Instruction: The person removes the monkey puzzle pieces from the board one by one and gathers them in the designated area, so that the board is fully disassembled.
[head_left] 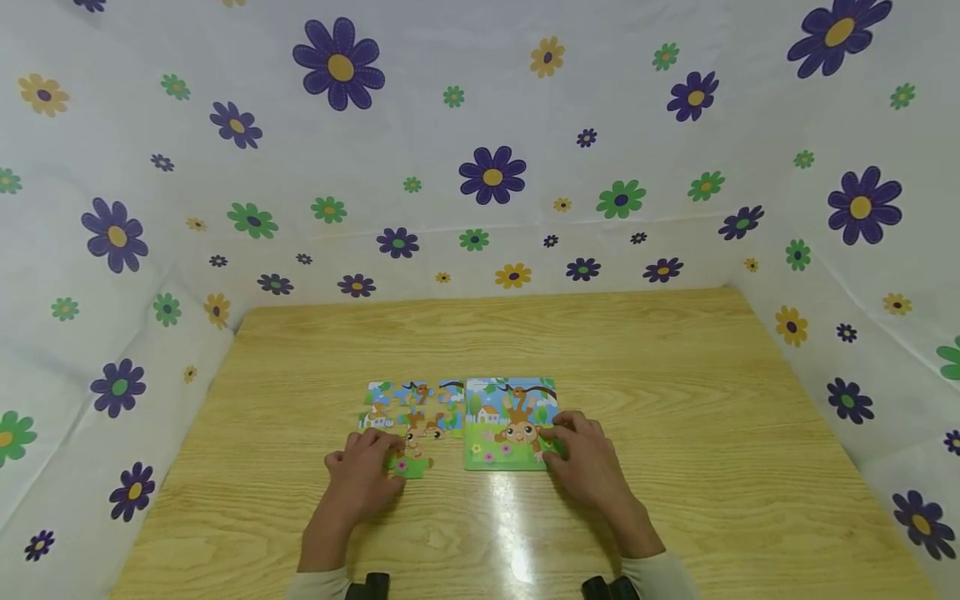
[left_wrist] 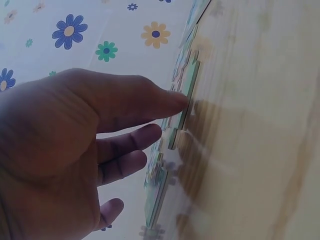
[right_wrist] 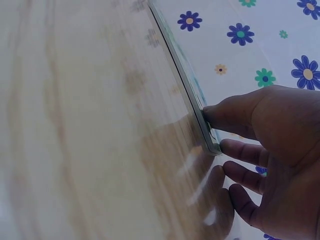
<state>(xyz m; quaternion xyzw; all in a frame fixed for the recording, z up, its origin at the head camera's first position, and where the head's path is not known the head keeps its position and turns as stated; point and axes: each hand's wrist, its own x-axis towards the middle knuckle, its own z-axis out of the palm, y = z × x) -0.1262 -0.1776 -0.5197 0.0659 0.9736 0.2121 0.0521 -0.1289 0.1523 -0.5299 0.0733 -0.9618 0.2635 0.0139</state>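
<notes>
In the head view, several loose jigsaw pieces [head_left: 420,421] lie in a loosely spaced cluster, showing parts of a monkey, a house and a branch. My left hand [head_left: 365,471] is at the cluster's near left corner, thumb and index finger around a green puzzle piece [head_left: 411,469]; its thumb touches a piece edge in the left wrist view. Just right of the cluster lies a square puzzle board [head_left: 498,454] with a full monkey picture. My right hand [head_left: 588,462] holds its near right corner; the right wrist view shows thumb [right_wrist: 220,116] and fingertips along the edge.
Both sets lie on a light wood-grain table [head_left: 660,375] with a glossy surface. White cloth [head_left: 420,67] with purple, green and yellow flowers hangs behind the table and along both sides. Dark wrist devices [head_left: 369,586] show at the bottom of the head view.
</notes>
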